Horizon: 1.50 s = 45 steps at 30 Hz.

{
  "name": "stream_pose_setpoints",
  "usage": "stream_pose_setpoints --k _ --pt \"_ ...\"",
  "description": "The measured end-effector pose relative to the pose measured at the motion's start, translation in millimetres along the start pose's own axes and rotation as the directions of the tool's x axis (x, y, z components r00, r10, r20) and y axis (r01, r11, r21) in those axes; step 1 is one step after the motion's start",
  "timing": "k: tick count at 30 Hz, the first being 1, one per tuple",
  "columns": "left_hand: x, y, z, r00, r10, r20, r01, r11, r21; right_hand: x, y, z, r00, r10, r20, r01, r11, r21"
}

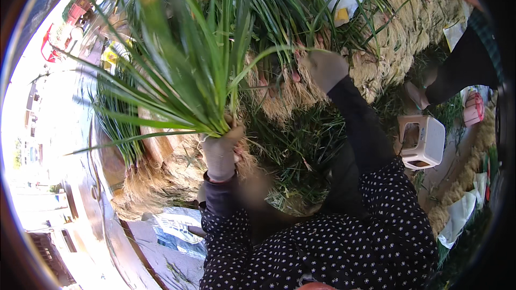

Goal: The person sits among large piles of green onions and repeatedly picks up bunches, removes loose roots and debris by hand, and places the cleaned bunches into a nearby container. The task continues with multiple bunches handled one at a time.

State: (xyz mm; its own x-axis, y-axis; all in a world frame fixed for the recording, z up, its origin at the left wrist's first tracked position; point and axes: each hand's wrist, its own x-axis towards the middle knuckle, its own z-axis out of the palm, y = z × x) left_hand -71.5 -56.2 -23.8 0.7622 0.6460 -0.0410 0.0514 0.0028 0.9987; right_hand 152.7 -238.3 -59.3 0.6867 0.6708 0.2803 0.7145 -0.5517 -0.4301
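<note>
My left hand [221, 151], in a pale knit glove, is closed around the base of a bunch of green leafy allium plants [201, 84]. Their long leaves fan upward and out to the left, and pale roots hang beside the palm. My right hand [327, 68], gloved too, is at the edge of a pile of rooted plants [282, 76] with reddish bulbs. One long leaf runs from the held bunch to this hand; whether the fingers grip it cannot be told. Loose green leaves [306, 153] lie between my arms.
More bundles with thick roots [391, 36] are heaped at the upper right. Another bundle [137, 161] stands at the left. A white plastic stool [429, 141] lies at the right, near another person's foot [417, 94]. A printed plastic sack [181, 229] lies at the lower left.
</note>
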Motion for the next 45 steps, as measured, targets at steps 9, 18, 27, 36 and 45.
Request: stream_pose_setpoints --k 9,18,27,36,45 --pt "29.7 8.6 -50.0 0.988 0.095 -0.124 -0.130 0.938 -0.322 -10.0 -68.1 42.4 0.922 -0.192 0.337 0.242 0.964 -0.112" --pt "33.0 7.4 -43.1 0.972 -0.227 -0.067 0.213 0.962 -0.173 11.3 -28.3 57.6 0.996 0.045 0.072 -0.057 0.983 0.173" --pt "17.7 -3.8 -23.1 0.978 -0.193 0.078 0.200 0.976 -0.089 -22.1 -60.6 40.0 0.991 0.027 0.133 -0.013 0.994 -0.105" --pt "16.9 -27.8 -37.4 0.932 -0.342 0.119 0.355 0.928 -0.112 -2.3 -55.4 75.8 0.987 0.117 0.111 -0.097 0.981 -0.171" --pt "-14.6 -8.7 -44.4 0.926 -0.358 0.121 0.365 0.930 -0.047 -49.8 -94.2 -9.0 0.982 -0.036 -0.186 0.014 0.993 -0.118"
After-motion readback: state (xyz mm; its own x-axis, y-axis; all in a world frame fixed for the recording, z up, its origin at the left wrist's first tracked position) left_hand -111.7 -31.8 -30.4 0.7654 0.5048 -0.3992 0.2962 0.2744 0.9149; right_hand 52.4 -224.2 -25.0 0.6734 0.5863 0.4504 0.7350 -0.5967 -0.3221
